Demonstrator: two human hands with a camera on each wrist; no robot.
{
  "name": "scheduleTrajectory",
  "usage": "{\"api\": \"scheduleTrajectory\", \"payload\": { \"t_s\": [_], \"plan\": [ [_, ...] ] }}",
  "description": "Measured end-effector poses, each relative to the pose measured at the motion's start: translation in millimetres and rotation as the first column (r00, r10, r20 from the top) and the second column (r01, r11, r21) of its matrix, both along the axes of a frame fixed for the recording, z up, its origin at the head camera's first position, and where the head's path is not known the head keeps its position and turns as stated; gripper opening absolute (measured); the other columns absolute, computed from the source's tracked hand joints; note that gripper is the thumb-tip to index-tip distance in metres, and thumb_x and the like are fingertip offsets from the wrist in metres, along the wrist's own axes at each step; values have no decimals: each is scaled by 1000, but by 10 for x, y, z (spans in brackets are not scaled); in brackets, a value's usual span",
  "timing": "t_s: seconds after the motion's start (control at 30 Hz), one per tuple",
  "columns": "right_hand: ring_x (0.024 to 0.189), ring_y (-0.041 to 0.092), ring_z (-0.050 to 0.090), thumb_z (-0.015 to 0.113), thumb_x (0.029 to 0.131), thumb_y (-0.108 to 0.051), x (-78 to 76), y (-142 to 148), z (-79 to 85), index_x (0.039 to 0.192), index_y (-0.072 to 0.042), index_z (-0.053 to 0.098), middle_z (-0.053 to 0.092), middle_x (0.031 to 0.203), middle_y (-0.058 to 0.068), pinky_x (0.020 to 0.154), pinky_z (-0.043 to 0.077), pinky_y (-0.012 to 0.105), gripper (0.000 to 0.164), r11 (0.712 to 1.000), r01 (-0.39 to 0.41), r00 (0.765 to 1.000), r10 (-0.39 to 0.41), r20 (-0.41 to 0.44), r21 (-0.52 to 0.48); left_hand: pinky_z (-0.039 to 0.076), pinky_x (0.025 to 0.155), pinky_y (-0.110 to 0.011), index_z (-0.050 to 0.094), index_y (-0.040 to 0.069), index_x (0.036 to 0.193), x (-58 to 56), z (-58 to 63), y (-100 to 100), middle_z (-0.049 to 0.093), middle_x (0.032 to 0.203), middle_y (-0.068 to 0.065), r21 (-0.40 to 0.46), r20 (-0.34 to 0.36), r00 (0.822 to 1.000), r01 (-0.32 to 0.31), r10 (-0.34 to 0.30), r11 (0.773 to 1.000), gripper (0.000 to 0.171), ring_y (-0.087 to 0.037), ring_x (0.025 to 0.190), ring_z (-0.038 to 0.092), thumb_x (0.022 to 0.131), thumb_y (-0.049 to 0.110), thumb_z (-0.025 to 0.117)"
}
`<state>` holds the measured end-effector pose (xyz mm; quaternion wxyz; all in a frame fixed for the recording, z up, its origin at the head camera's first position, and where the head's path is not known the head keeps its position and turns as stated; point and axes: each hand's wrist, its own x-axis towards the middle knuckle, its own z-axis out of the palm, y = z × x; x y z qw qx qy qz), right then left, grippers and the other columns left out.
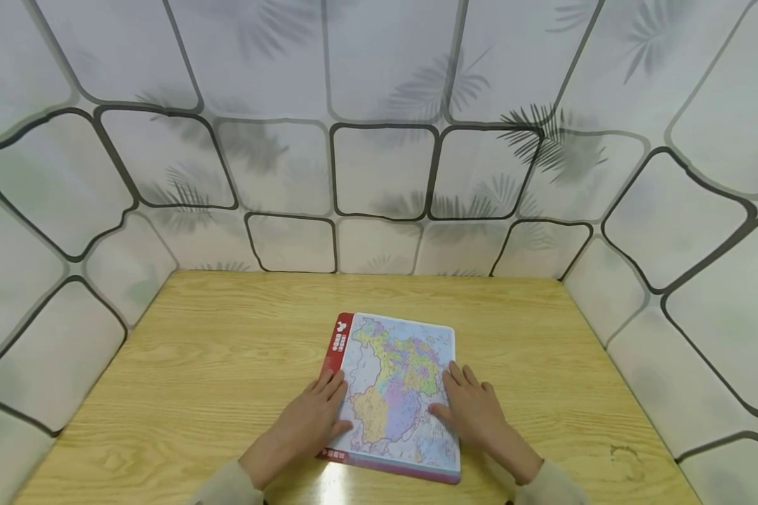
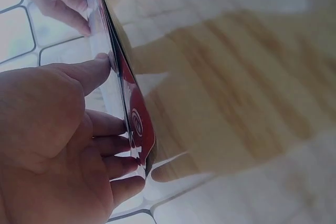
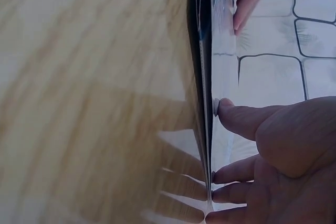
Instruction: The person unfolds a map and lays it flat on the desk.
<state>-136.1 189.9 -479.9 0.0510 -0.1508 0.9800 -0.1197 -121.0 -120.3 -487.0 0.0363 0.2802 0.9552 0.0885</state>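
Observation:
A flat, thin map board (image 1: 394,379) with a coloured map and a red strip along its left side lies slightly turned on the table. My left hand (image 1: 309,417) rests on its left edge, fingers extended and thumb on the map. On the right edge rests my right hand (image 1: 476,410), its fingers fairly straight and thumb on the surface. In the left wrist view, the red edge (image 2: 137,116) shows more than one thin layer. The right wrist view shows thin layers parted along the far part of the edge (image 3: 202,40).
The board lies on a light wood-grain table (image 1: 227,351) with a glossy surface. A pale curtain (image 1: 379,168) with dark rounded outlines and leaf prints stands along the back and both sides.

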Motion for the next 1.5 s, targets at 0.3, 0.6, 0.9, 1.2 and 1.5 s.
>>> {"api": "scheduleTrajectory", "payload": {
  "t_s": [0.3,0.6,0.9,1.2,1.5],
  "plan": [
    [141,55,39,72,96,-41,-65,-8,21,144,7,52,42,155,30,101,38,76,71,1000,-2,1000,2,-1,-18,38,115,-54,52,-11,144,50,12,6,46,154,-27,-10,-21,1000,2,-2,1000,70,-43,145,41,100,42,66],
    [144,54,34,69,98,-42,-148,-16,-7,149,6,48,39,158,28,105,35,75,73,1000,4,1000,-4,21,-10,37,116,-55,50,-10,146,117,19,12,45,155,-27,0,-10,1000,-20,20,1000,72,-43,145,40,99,43,66],
    [145,53,34,70,98,-41,-201,-34,4,149,7,47,39,158,28,105,35,74,74,1000,-12,1000,12,22,-15,36,117,-55,50,-10,146,149,4,23,43,156,-27,1,-8,999,-35,35,999,72,-43,145,40,99,43,66],
    [145,53,33,70,99,-39,-214,-47,19,149,8,47,38,158,28,105,35,74,73,1000,-10,1000,11,22,-28,37,116,-54,51,-10,146,172,9,17,44,155,-27,4,-18,999,-32,32,999,72,-43,145,41,100,43,65],
    [142,57,36,72,98,-36,-155,-7,-33,143,15,49,41,152,37,106,37,73,72,994,-36,997,29,-66,-107,37,115,-60,48,-8,148,172,-14,8,40,159,-26,32,7,999,-54,54,998,73,-43,147,36,100,43,65]
  ]
}}
